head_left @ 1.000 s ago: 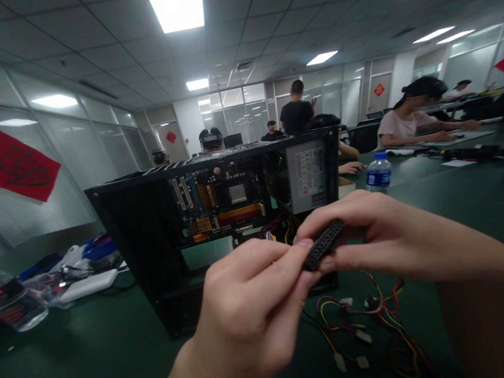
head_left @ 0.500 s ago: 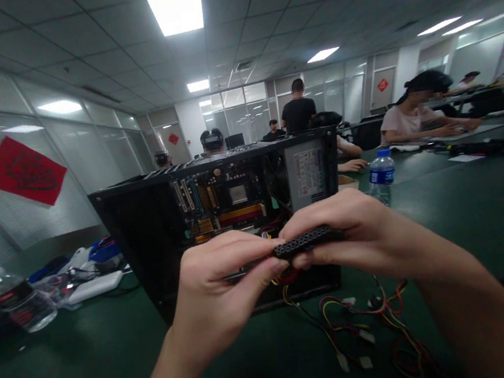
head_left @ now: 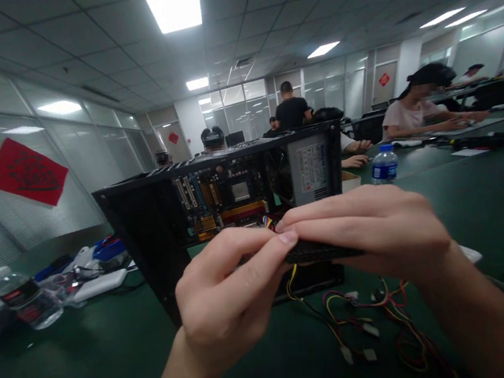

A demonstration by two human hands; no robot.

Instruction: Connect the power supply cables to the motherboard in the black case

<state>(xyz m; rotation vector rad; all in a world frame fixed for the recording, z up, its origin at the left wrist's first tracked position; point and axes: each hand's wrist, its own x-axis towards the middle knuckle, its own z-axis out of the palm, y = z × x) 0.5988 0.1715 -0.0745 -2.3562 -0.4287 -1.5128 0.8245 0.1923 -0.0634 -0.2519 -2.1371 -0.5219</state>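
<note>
Both hands meet in front of an open computer case [head_left: 142, 249], gripping a black multi-pin power connector [head_left: 320, 251]. My left hand [head_left: 233, 286] is closed at the connector's left end, its thumb lying across the top. Over the right part of it, my right hand [head_left: 370, 222] is closed with long fingers laid along the top. The fingers hide much of the connector. Coloured wires [head_left: 268, 222] show just behind the fingertips. Inside the case are a motherboard [head_left: 216, 200] and a power supply [head_left: 309, 168].
Loose power cables [head_left: 343, 327] with white plugs lie on the green table [head_left: 95, 376]. A water bottle [head_left: 26, 298] stands at left, another bottle [head_left: 383, 164] at right. Several people sit or stand farther back, one a person in a pink top [head_left: 415, 111].
The connector has tilted so its row of holes no longer faces me clearly. My left thumb has moved from below it onto its top, and my right fingers have stretched out over it.
</note>
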